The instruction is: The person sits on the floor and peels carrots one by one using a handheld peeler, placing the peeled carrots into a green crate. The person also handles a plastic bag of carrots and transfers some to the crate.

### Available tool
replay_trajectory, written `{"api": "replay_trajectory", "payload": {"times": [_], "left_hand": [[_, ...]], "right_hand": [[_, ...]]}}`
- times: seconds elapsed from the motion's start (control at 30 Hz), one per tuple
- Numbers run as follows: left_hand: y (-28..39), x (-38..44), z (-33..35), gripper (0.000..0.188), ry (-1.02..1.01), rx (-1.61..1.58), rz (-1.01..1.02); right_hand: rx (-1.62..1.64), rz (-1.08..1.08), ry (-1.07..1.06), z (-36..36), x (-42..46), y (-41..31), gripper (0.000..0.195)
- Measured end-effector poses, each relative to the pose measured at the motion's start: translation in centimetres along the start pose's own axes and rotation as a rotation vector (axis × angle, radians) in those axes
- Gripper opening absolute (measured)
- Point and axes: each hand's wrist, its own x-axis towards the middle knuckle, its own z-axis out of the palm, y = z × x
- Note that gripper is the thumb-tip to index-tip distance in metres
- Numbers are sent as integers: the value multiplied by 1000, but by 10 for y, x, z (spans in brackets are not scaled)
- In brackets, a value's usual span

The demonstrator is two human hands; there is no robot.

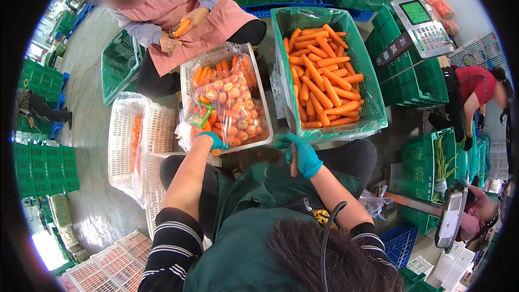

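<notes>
My left hand, in a teal glove, reaches into the near edge of a white plastic crate; its fingers are partly hidden among unpeeled carrots in a clear plastic bag. In my right hand, also gloved, is a brown-handled tool, upright in the picture; its working end cannot be made out. Beyond my right hand, a green crate lined with clear plastic holds a pile of peeled carrots. Whether my left fingers grip a carrot is hidden.
Across from me sits a co-worker in a checked apron, holding a carrot. White crates stand at my left, a digital scale display and green crates at the right. Other people bend over crates farther right.
</notes>
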Motion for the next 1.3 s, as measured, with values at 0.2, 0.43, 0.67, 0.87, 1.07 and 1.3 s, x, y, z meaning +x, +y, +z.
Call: {"api": "replay_trajectory", "payload": {"times": [0.2,0.43,0.67,0.87,1.07,1.3], "left_hand": [[17,5,24,41,435,-102,-13],[2,-21,18,36,675,-178,-78],[-14,-135,40,34,1083,-1168,439],[28,-190,73,48,344,-1970,867],[41,-203,72,57,555,-1099,705],[55,-194,80,45,518,-1399,848]], "right_hand": [[-45,-8,-26,9,-9,-7,40],[-34,12,20,11,-24,-15,37],[-104,-12,-13,27,-12,-21,36],[50,-162,-150,69,0,-28,40],[-192,-187,-214,105,-30,-34,37],[-623,-500,-216,104,-50,-44,39]]}}
